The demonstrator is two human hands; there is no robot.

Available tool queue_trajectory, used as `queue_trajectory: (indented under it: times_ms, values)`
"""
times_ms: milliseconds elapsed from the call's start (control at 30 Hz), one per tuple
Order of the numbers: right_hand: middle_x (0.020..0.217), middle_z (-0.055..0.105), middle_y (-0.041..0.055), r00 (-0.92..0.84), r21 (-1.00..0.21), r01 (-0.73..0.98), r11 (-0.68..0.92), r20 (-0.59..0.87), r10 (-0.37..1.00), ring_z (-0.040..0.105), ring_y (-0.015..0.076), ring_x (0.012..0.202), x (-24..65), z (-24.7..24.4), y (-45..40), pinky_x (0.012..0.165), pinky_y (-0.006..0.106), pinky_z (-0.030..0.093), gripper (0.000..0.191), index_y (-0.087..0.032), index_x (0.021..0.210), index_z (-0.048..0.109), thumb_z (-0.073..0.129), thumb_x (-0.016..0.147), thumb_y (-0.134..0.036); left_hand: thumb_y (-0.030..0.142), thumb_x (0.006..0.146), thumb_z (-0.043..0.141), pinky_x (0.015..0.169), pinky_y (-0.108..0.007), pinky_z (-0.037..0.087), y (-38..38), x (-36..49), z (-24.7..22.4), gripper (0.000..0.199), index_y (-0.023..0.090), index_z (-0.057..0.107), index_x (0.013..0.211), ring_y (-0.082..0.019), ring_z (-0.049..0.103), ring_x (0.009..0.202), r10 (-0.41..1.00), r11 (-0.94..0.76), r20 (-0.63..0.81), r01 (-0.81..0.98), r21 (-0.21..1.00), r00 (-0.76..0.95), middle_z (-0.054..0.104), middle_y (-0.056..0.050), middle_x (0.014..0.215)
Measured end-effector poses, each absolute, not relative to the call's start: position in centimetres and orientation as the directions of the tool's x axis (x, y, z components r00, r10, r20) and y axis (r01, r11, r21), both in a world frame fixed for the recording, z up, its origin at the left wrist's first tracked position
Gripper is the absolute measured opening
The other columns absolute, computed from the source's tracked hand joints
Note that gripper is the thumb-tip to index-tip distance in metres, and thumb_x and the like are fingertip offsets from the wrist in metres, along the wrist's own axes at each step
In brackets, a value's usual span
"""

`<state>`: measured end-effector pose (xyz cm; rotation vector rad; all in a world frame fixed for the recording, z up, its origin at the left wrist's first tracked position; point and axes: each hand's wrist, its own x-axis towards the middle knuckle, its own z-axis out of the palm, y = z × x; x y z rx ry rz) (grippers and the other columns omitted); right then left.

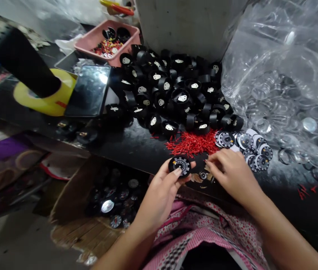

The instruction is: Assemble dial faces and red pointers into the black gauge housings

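Observation:
My left hand (163,185) grips a round black gauge (179,165) by its rim, its numbered dial facing up and the thumb resting on the dial. Just to the right, my right hand (229,170) has its fingers pinched together; whatever is between the tips is too small to make out. Beyond both hands lies a heap of thin red pointers (194,143). Loose black-and-white dial discs (245,141) are piled beside my right hand. A small round part (203,175) sits at the table edge between the hands.
Many black gauge housings (161,93) are heaped at the back. Clear round lenses (285,116) spill from a plastic bag at right. A phone (88,90) leans by a yellow tape roll (24,99) at left, near a pink tray (84,44). Below is a cardboard box (74,210) of gauges.

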<state>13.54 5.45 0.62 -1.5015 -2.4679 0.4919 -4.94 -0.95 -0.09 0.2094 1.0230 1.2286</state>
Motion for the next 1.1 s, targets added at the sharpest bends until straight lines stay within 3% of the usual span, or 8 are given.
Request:
queue_trajectory:
  times_ms: [167, 267, 333, 400, 533, 600, 767, 1100]
  values:
    - [0.077, 0.067, 0.0072, -0.244, -0.418, 0.885, 0.206, -0.038, 0.969, 0.062, 0.0242, 0.071, 22.0, 1.4, 3.3, 0.068, 0.041, 0.043, 0.025, -0.025, 0.082, 0.065, 0.052, 0.088, -0.045, 0.024, 0.089, 0.064, 0.088, -0.03, 0.053, -0.9, -5.5, -0.1, 0.014, 0.017, 0.07, 0.101, -0.018, 0.07, 0.095, 0.855, 0.382, -0.518, -0.667, 0.64, -0.007, 0.075, -0.01, 0.11]
    - [0.08, 0.07, 0.0122, -0.002, -0.29, 0.956, -0.05, -0.176, 0.984, 0.064, 0.0248, 0.066, 28.1, 2.1, 2.0, 0.062, 0.042, 0.044, 0.026, -0.029, 0.078, 0.067, 0.059, 0.081, -0.053, 0.024, 0.088, 0.066, 0.091, -0.033, 0.053, -0.9, -5.8, -0.4, 0.015, 0.019, 0.069, 0.101, -0.02, 0.07, 0.101, 0.861, 0.318, -0.501, -0.67, 0.67, -0.092, 0.075, -0.009, 0.11]
    - [0.084, 0.071, 0.014, 0.077, -0.214, 0.97, -0.113, -0.172, 0.982, 0.066, 0.0277, 0.068, 29.4, 2.6, 1.4, 0.065, 0.045, 0.045, 0.027, -0.027, 0.077, 0.068, 0.059, 0.08, -0.052, 0.026, 0.087, 0.067, 0.094, -0.035, 0.052, -0.8, -5.7, -0.7, 0.018, 0.019, 0.068, 0.103, -0.023, 0.067, 0.109, 0.863, 0.261, -0.477, -0.662, 0.702, -0.166, 0.074, -0.009, 0.113]
    - [0.09, 0.072, 0.0124, 0.0, -0.27, 0.963, -0.023, -0.085, 0.996, 0.067, 0.0302, 0.077, 27.3, 2.8, 1.3, 0.071, 0.047, 0.048, 0.03, -0.024, 0.083, 0.069, 0.054, 0.085, -0.05, 0.028, 0.087, 0.067, 0.097, -0.037, 0.051, -0.6, -5.4, -0.9, 0.021, 0.019, 0.068, 0.106, -0.024, 0.066, 0.114, 0.868, 0.244, -0.46, -0.646, 0.723, -0.186, 0.074, -0.01, 0.115]
    - [0.097, 0.072, 0.0065, -0.416, -0.532, 0.782, 0.324, -0.06, 0.907, 0.066, 0.0229, 0.091, 16.7, 2.2, 3.1, 0.081, 0.039, 0.048, 0.021, -0.023, 0.099, 0.067, 0.047, 0.096, -0.027, 0.029, 0.087, 0.067, 0.101, -0.039, 0.051, -0.6, -5.2, -0.8, 0.024, 0.019, 0.068, 0.108, -0.025, 0.065, 0.116, 0.869, 0.274, -0.467, -0.626, 0.73, -0.164, 0.074, -0.01, 0.117]
    - [0.098, 0.072, 0.0077, -0.51, -0.489, 0.76, 0.428, -0.04, 0.859, 0.065, 0.0232, 0.092, 12.0, 1.8, 4.4, 0.083, 0.038, 0.046, 0.021, -0.019, 0.104, 0.066, 0.047, 0.095, -0.019, 0.028, 0.086, 0.069, 0.102, -0.038, 0.05, -0.9, -5.5, -0.7, 0.023, 0.02, 0.069, 0.108, -0.025, 0.064, 0.117, 0.864, 0.266, -0.469, -0.623, 0.735, -0.184, 0.074, -0.008, 0.116]
    - [0.091, 0.068, 0.0104, -0.588, -0.205, 0.798, 0.567, -0.055, 0.807, 0.062, 0.0269, 0.086, 8.3, 0.9, 6.4, 0.076, 0.038, 0.038, 0.015, -0.014, 0.096, 0.066, 0.051, 0.095, -0.018, 0.025, 0.085, 0.068, 0.101, -0.038, 0.052, -1.3, -6.6, -0.9, 0.02, 0.019, 0.07, 0.104, -0.024, 0.068, 0.11, 0.856, 0.248, -0.478, -0.656, 0.713, -0.196, 0.076, -0.008, 0.11]
    - [0.091, 0.067, 0.0083, -0.557, -0.225, 0.812, 0.538, -0.027, 0.83, 0.059, 0.0246, 0.086, 10.4, 0.0, 5.8, 0.076, 0.037, 0.033, 0.016, -0.017, 0.09, 0.065, 0.051, 0.096, -0.022, 0.029, 0.089, 0.065, 0.108, -0.042, 0.046, -1.4, -5.1, -0.8, 0.02, 0.021, 0.069, 0.107, -0.026, 0.064, 0.119, 0.854, 0.246, -0.49, -0.695, 0.676, -0.174, 0.075, -0.008, 0.114]
